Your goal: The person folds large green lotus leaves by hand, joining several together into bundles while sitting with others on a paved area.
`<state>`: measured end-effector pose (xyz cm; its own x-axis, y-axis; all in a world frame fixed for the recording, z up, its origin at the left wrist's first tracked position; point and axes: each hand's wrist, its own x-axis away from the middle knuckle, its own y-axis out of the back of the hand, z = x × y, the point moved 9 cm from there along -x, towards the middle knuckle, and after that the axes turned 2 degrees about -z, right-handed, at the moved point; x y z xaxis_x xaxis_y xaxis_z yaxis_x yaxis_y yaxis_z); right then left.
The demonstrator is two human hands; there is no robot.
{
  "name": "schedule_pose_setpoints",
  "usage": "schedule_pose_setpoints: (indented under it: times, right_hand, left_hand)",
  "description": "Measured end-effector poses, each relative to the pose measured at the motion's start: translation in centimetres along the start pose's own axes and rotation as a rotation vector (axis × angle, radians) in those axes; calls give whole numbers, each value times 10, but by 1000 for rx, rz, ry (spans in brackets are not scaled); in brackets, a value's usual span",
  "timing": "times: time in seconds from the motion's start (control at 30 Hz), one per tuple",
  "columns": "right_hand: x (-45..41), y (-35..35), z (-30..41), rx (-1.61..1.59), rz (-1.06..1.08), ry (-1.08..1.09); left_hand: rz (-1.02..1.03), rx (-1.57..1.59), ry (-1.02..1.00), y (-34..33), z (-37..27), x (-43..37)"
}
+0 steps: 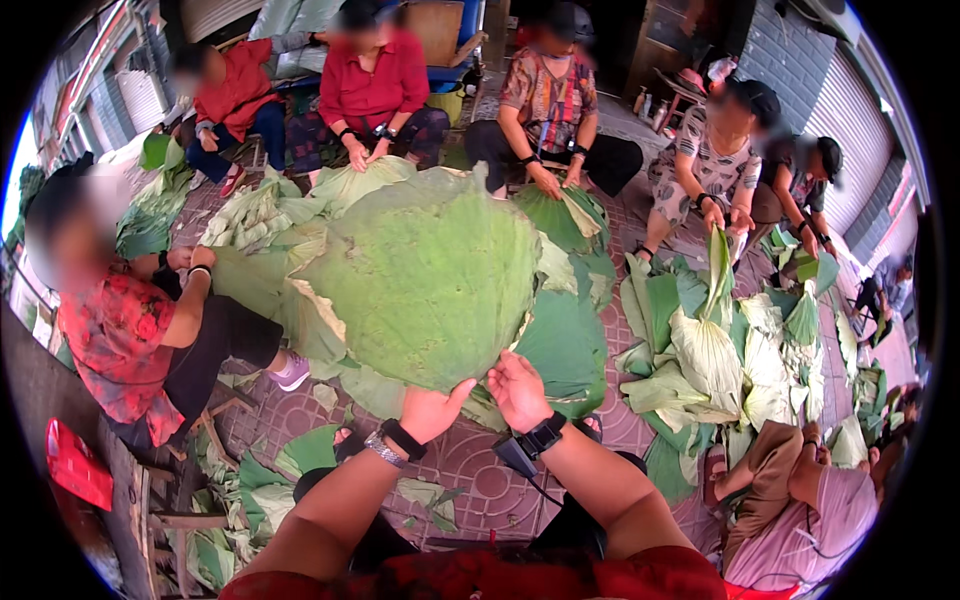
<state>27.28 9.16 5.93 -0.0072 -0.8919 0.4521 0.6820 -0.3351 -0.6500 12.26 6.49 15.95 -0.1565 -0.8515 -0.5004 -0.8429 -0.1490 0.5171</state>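
Note:
A large, round, yellow-green lotus leaf (pixel 435 277) is spread out in front of me, with ragged, dry edges at its left. My left hand (pixel 435 412) holds its near edge, thumb on top and the fingers hidden beneath. At the near right edge, my right hand (pixel 517 391) has its fingertips curled together against the rim. Darker green lotus leaves (pixel 562 345) lie under and to the right of the big one. Paler, crumpled leaves (pixel 259 210) are heaped beyond its left side.
People sit around the pile handling leaves, one close at left (pixel 135 322). Another leaf heap (pixel 705 360) lies at right, beside a seated person's knee (pixel 772 457). Leaf scraps (pixel 431 499) litter the patterned paving (pixel 487 480). A wooden stool (pixel 180 521) stands at lower left.

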Motion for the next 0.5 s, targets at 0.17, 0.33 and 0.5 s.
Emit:
schedule_pose_setpoints:
  times: [0.17,0.33,0.5]
  right_hand:
    - [-2,11,4,6,10,14]
    - [-6,6,-8,35,32,-25]
    - [-10,14,-7,31,33,-24]
  left_hand:
    - [-22,-37,-61,-7,-2,-1]
    - [63,-37,63,-5,13,6]
    - [94,14,129,-9,13,5]
